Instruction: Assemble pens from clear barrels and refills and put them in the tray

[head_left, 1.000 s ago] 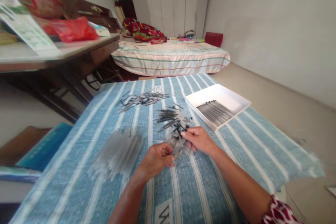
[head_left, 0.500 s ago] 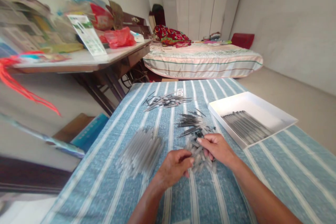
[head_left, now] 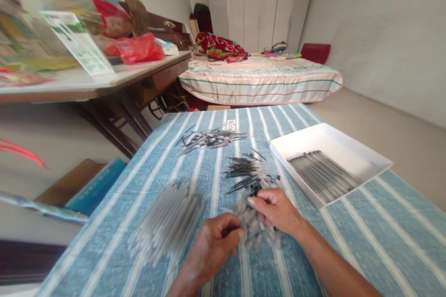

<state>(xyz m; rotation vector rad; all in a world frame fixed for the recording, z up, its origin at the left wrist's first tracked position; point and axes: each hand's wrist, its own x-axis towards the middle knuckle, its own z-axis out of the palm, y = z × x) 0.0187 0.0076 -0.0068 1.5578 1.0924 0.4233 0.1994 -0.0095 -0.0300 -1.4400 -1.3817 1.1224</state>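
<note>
My left hand (head_left: pixel 215 245) is curled near the table's front edge, its fingers closed on something I cannot make out. My right hand (head_left: pixel 277 211) rests on a heap of small clear and black pen caps (head_left: pixel 257 228), with fingers pinched on one of them. Left of my hands lies a pile of clear pen barrels (head_left: pixel 167 223). Beyond the caps lies a bunch of thin dark refills (head_left: pixel 244 169), and farther back a looser pile of pen parts (head_left: pixel 210 138). All sit on a blue striped cloth (head_left: pixel 351 234).
A white shallow box (head_left: pixel 348 148) holding a row of finished pens (head_left: pixel 322 174) stands at the right. A cluttered desk (head_left: pixel 104 79) with a red bag stands at the left. Behind the table is a bed (head_left: pixel 261 79) and a white wardrobe.
The view has swung slightly; both hands stay together over the cap heap, with the right hand still picking at the caps and the left hand curled a little closer to me.
</note>
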